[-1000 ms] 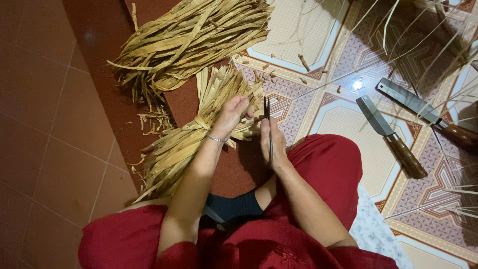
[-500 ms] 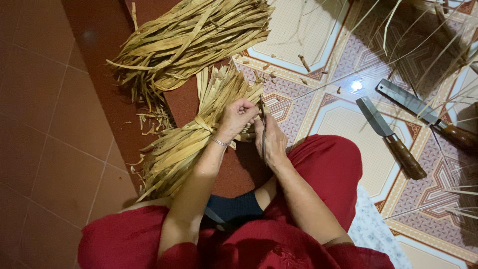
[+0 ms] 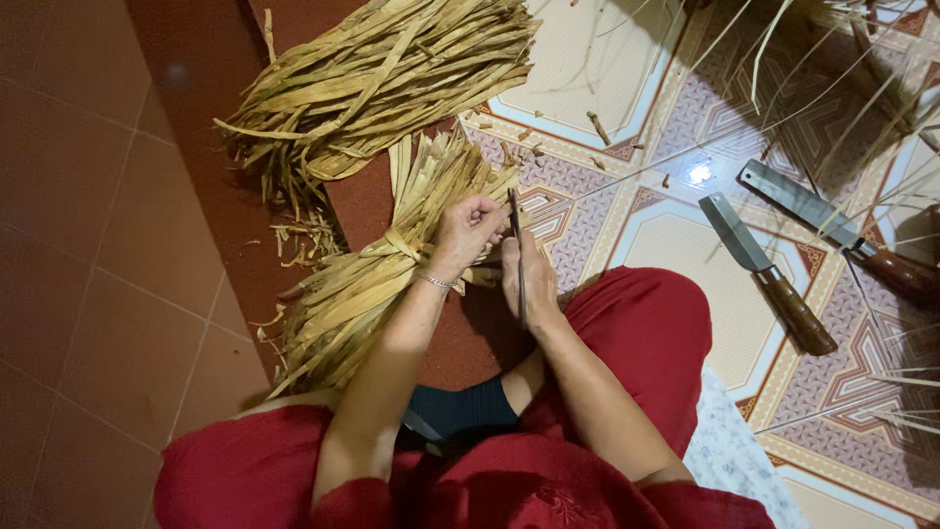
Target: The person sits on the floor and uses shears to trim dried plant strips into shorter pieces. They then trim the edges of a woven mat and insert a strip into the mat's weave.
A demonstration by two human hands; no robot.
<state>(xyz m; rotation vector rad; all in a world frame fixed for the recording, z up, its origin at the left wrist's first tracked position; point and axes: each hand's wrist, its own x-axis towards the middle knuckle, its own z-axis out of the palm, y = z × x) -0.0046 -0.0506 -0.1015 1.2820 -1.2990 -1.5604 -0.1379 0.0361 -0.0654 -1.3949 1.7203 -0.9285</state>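
- The left hand (image 3: pixel 468 231) is curled shut, fingers bent inward, gripping the near end of a tied bundle of dried leaf strips (image 3: pixel 377 279); a thin bracelet (image 3: pixel 434 282) circles its wrist.
- The right hand (image 3: pixel 527 279) is closed around a slim dark blade (image 3: pixel 516 250), which stands nearly upright between the two hands, its tip just beside the left fingers.
- The two hands sit close together, almost touching, above the person's knee, which is covered in red cloth (image 3: pixel 636 343).
- The tied bundle lies on the floor, slanting from the hands down to the left, bound near its middle with a strip of the same material; its far ends fan out over the dark red tiles (image 3: pixel 108 245).
- A larger, loose heap of dried strips (image 3: pixel 382 83) lies further out on the floor, just beyond the bundle and touching its upper ends.
- To the right, on the patterned floor tiles (image 3: pixel 676 245), two broad knives with wooden handles lie side by side: the nearer knife (image 3: pixel 769 274) and the farther knife (image 3: pixel 832 230), both well apart from the hands.
- Small chips of cut material (image 3: pixel 597 127) are scattered on the patterned tiles near the loose heap.
- No container shows in the view.
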